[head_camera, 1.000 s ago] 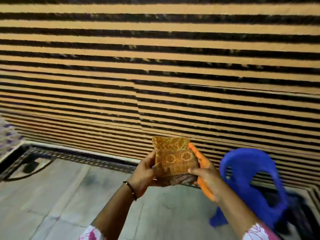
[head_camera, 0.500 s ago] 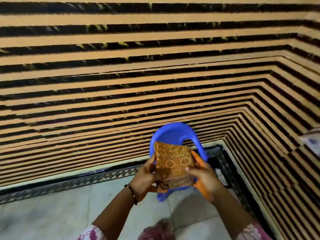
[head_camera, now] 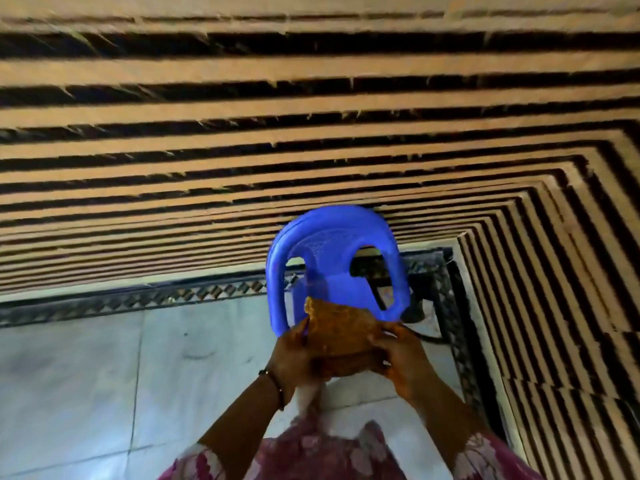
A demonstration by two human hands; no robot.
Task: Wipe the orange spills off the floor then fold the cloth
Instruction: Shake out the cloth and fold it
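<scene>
— Where's the cloth (head_camera: 337, 332)?

— Held up between both hands, in front of the blue chair (head_camera: 332, 258). Left hand (head_camera: 294, 355) and right hand (head_camera: 401, 358) each have fingers curled round a side of it.

— How will it handle?

— Soft and light, I'd say, probably damp and floppy. Best pinched at the corners to fold.

— Any containers?

— None I can see.

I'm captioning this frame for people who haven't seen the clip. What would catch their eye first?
The bright blue plastic chair at centre, standing on the pale floor against the striped wall. Just in front of it, the left hand and right hand hold a folded orange-brown cloth between them.
</scene>
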